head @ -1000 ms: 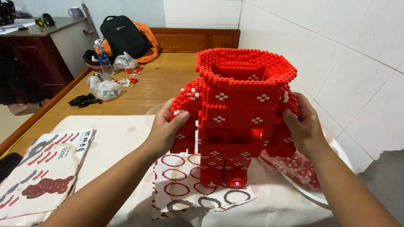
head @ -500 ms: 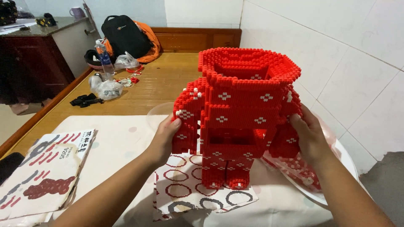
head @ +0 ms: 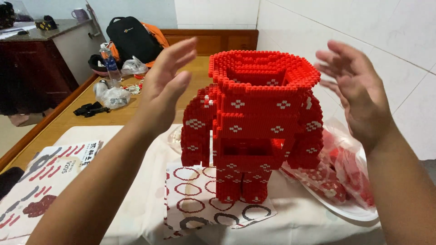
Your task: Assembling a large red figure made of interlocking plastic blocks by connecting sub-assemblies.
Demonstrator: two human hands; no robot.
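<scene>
A tall red figure built of small bricks (head: pixel 254 122), with white flower marks and an open hollow top, stands upright on a printed sheet with ring patterns (head: pixel 204 202). My left hand (head: pixel 165 84) is raised to the left of the figure, fingers spread, touching nothing. My right hand (head: pixel 354 86) hovers to the right of it, also spread and apart from the bricks. Both palms face the figure.
A white plate (head: pixel 349 208) with a clear bag of red bricks (head: pixel 340 170) lies at the right. An instruction booklet (head: pixel 41 181) lies at the left. Farther back sit a water bottle (head: pixel 109 63), plastic bags and a black backpack (head: pixel 131 38). A tiled wall is at the right.
Both hands have let go of the figure's sides and lifted up and outward. The figure stands on its own on the sheet.
</scene>
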